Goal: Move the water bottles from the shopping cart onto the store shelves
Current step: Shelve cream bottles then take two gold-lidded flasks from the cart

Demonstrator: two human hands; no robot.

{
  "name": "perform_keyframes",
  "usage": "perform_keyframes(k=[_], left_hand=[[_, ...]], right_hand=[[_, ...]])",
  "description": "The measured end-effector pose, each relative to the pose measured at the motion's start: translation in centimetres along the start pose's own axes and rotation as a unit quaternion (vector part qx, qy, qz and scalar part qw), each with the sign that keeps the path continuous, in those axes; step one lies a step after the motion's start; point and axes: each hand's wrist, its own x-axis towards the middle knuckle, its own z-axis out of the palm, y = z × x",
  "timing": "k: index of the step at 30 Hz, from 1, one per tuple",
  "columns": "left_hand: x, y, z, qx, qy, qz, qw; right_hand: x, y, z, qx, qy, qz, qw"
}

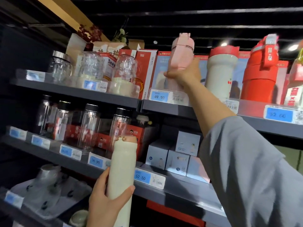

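My right hand (185, 74) grips a pink water bottle (181, 51) around its lower body and holds it upright at the top shelf (164, 107), above the 49.90 price tag. My left hand (106, 199) grips a tall cream bottle (122, 171) with a pink-rimmed lid, upright in front of the middle shelf (180, 184). The shopping cart is out of view.
On the top shelf stand a white bottle with a red lid (220, 74), a red bottle (260, 74), red boxes and glass jars (91, 68). The middle shelf carries clear glass bottles (88, 126) and grey boxes (177, 156). Glassware lies on the bottom shelf.
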Motion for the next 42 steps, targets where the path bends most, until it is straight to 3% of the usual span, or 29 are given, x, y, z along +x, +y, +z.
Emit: perform_keyframes(k=[7, 17, 21, 24, 26, 28, 31, 33, 37, 40, 42], left_hand=[[0.0, -0.5, -0.1, -0.006, -0.013, 0.003, 1.0], [-0.2, 0.4, -0.4, -0.035, -0.026, 0.024, 0.999], [-0.8, 1.1, 0.3, -0.055, -0.042, 0.046, 0.997], [-1.7, 1.9, 1.5, -0.071, -0.076, 0.057, 0.993], [-2.5, 2.2, 2.5, -0.079, -0.099, 0.064, 0.99], [-3.4, 2.2, 3.6, -0.08, -0.122, 0.07, 0.987], [-4.6, 2.2, 5.3, -0.066, -0.152, 0.083, 0.983], [-5.7, 1.9, 6.7, -0.033, -0.181, 0.107, 0.977], [-7.8, 2.3, 8.9, 0.037, -0.262, 0.177, 0.948], [-7.6, 2.5, 9.3, 0.044, -0.365, 0.185, 0.911], [-6.4, 2.2, 8.7, 0.028, -0.383, 0.187, 0.904]], right_hand=[[-0.6, -0.5, -1.2, -0.127, -0.032, 0.046, 0.99], [-3.2, -0.4, -2.8, -0.215, -0.049, 0.017, 0.975], [-8.5, -0.1, -5.0, -0.229, 0.019, -0.157, 0.961], [-15.5, 1.9, -6.5, -0.185, 0.007, -0.257, 0.949], [-20.7, 4.1, -7.2, -0.12, -0.048, -0.184, 0.974], [-25.3, 6.2, -7.7, -0.069, -0.111, -0.053, 0.99], [-29.6, 8.8, -7.8, 0.025, -0.231, 0.157, 0.96], [-31.0, 10.3, -7.7, 0.148, -0.259, 0.225, 0.927], [-32.1, 12.0, -8.7, 0.23, -0.177, 0.211, 0.934], [-32.1, 12.8, -10.2, 0.271, -0.108, 0.216, 0.932], [-31.6, 13.3, -10.8, 0.306, -0.062, 0.235, 0.921]])
